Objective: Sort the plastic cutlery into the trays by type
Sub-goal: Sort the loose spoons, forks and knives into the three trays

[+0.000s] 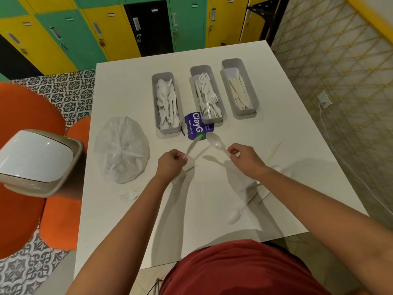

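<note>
Three grey trays stand in a row at the far side of the white table: the left tray (155, 107) holds spoons, the middle tray (220, 103) holds forks, the right tray (254, 96) holds knives. My left hand (170, 163) pinches the handle of a white utensil (193, 145) seen edge-on, its type unclear. My right hand (246, 156) grips a white spoon (215, 142) by its handle, bowl pointing towards the trays. Both are held just above the table, short of the trays. Loose on the table lie a spoon (235, 216), a fork (128, 195) and a knife (273, 152).
A tied white plastic bag (122, 149) lies at the left of the table. A blue round sticker (195, 126) sits between the spoon and fork trays. A bin with a white lid (36, 160) stands off the left edge beside orange seats (25, 111).
</note>
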